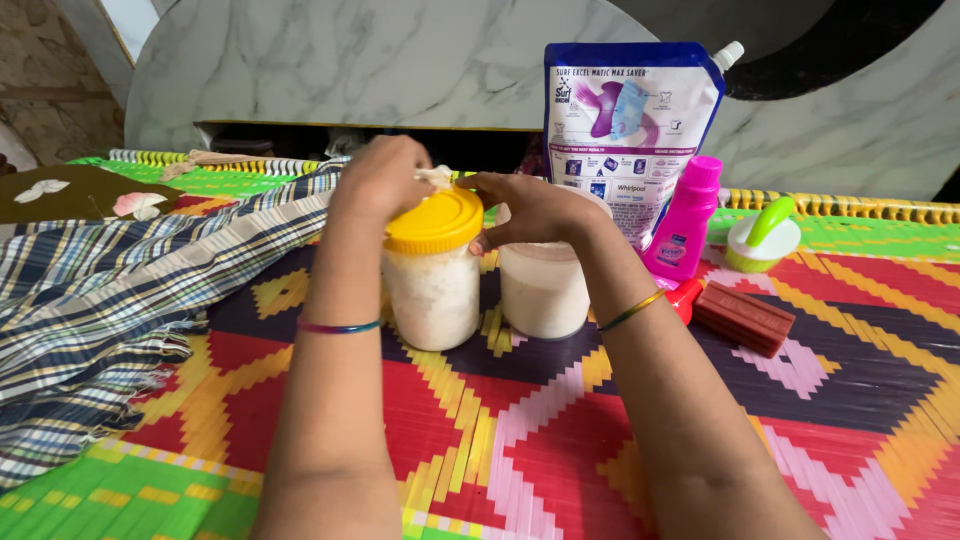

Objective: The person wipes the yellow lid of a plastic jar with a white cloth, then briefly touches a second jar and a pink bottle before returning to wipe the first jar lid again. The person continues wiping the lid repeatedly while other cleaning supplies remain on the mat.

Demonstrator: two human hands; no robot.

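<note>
Two clear jars of white powder stand side by side on a bright patterned mat (520, 420). The left jar (433, 290) has a yellow lid (436, 222). My left hand (380, 180) rests curled on the far side of that lid. My right hand (530, 208) covers the top of the right jar (543, 288), fingers bent toward the yellow lid. A small pale thing shows between my fingertips; I cannot tell what it is. Each wrist wears a thin bangle.
Behind the jars stands a blue-and-white refill pouch (628, 120) with a spout, a pink bottle (684, 222), and a white-and-green round scrubber (764, 238). A dark red bar (743, 317) lies at right. Checked cloth (120, 290) is heaped at left. A marble slab leans behind.
</note>
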